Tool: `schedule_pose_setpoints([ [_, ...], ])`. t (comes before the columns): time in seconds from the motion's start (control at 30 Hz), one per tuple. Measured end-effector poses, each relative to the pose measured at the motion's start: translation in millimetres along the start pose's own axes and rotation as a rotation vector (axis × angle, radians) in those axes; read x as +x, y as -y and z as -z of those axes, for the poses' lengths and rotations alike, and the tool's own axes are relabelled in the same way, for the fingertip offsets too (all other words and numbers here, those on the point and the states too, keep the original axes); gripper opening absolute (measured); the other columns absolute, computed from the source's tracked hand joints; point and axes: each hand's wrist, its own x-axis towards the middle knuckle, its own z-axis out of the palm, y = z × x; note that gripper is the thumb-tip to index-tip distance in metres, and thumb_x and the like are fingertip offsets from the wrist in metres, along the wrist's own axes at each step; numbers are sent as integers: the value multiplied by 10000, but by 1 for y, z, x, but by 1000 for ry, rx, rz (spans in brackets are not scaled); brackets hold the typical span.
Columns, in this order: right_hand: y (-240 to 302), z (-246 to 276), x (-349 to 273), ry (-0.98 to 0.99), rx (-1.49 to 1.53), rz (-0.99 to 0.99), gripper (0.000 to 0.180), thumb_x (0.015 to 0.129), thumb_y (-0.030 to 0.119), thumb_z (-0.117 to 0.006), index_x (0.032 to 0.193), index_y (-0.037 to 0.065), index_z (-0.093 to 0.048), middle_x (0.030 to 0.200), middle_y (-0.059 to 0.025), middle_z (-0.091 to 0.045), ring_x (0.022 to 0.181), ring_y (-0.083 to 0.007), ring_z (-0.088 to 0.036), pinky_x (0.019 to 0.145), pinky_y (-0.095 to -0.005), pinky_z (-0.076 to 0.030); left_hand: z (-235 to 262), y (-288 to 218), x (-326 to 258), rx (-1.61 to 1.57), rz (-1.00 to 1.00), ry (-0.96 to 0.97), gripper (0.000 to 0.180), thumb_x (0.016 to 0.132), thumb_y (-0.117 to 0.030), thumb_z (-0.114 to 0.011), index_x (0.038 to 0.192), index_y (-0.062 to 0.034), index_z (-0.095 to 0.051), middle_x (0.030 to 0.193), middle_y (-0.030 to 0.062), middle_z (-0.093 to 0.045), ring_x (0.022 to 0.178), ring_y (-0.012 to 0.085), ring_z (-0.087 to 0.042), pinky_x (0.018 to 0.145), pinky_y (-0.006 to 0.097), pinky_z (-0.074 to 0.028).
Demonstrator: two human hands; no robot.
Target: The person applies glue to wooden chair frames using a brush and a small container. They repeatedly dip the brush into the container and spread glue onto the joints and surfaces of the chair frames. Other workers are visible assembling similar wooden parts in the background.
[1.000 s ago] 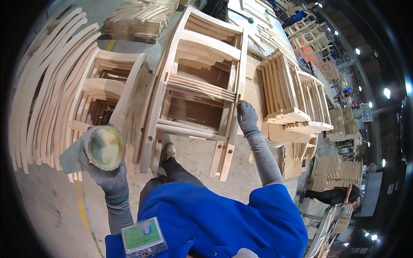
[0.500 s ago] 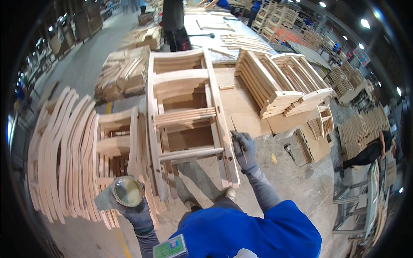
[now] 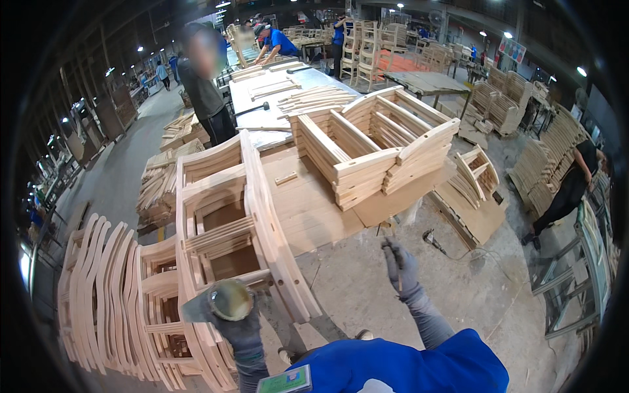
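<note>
My left hand (image 3: 241, 326), gloved in grey, is closed around a round open container (image 3: 230, 300) of pale, creamy liquid. It is close to the lower end of a stack of wooden chair-back frames (image 3: 272, 226). My right hand (image 3: 401, 267), also gloved, is raised to the right of that stack, apart from it. Its fingers are closed on a thin stick (image 3: 400, 280); whether the stick ends in a brush I cannot make out. The frames have curved side posts with dark holes near their lower ends.
More wooden frames (image 3: 98, 288) stand at the left. Stacked frames (image 3: 373, 157) rest on a board-covered surface (image 3: 314, 219). Behind is a table (image 3: 262, 118) with wooden parts, a person (image 3: 213, 98) beside it. A tool with a cable (image 3: 434, 241) lies on the floor at right.
My view has tilted up and shifted, showing more of the far hall. My right hand has moved away from the frame's side post. My left hand still holds the container.
</note>
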Motion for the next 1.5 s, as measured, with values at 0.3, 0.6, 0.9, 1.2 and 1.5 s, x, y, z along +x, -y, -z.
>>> schedule_pose_setpoints([
  [0.3, -108, 149, -29, -119, -134, -133, 184, 877, 62, -556, 1042, -10, -596, 917, -165, -655, 822, -271, -646, 724, -313, -497, -58, 157, -17, 57, 197, 96, 497, 867, -481, -514, 1238, -152, -494, 1213, 129, -539, 1138, 327, -507, 913, 517, -465],
  [0.6, -160, 165, -27, -212, -21, -400, 271, 929, 97, -488, 1148, -54, -544, 915, -103, -635, 813, -144, -600, 765, -260, -481, -106, 248, 47, 60, 289, 126, 523, 887, -506, -474, 1212, -97, -492, 1190, 147, -537, 1128, 311, -513, 919, 497, -457],
  [0.9, -200, 134, 77, -266, 114, -432, 290, 925, 83, -467, 1156, -82, -524, 978, -142, -641, 849, -168, -617, 801, -281, -495, -128, 333, 176, 17, 290, 133, 481, 893, -508, -462, 1185, -128, -512, 1174, 81, -552, 1114, 271, -522, 926, 485, -448],
  [1.2, -237, 63, 227, -163, 275, -310, 298, 940, 92, -452, 1190, -63, -499, 1002, -124, -620, 888, -176, -600, 815, -300, -484, -146, 440, 298, 118, 363, 101, 530, 891, -544, -422, 1189, -116, -517, 1151, 56, -571, 1085, 231, -534, 945, 458, -426],
  [1.5, -269, 43, 350, -109, 207, -51, 253, 916, 31, -479, 1148, -59, -522, 931, -148, -655, 843, -222, -656, 750, -299, -523, -136, 495, 342, 201, 251, 39, 430, 895, -472, -450, 1138, -127, -538, 1111, 43, -580, 1041, 231, -559, 883, 436, -477],
])
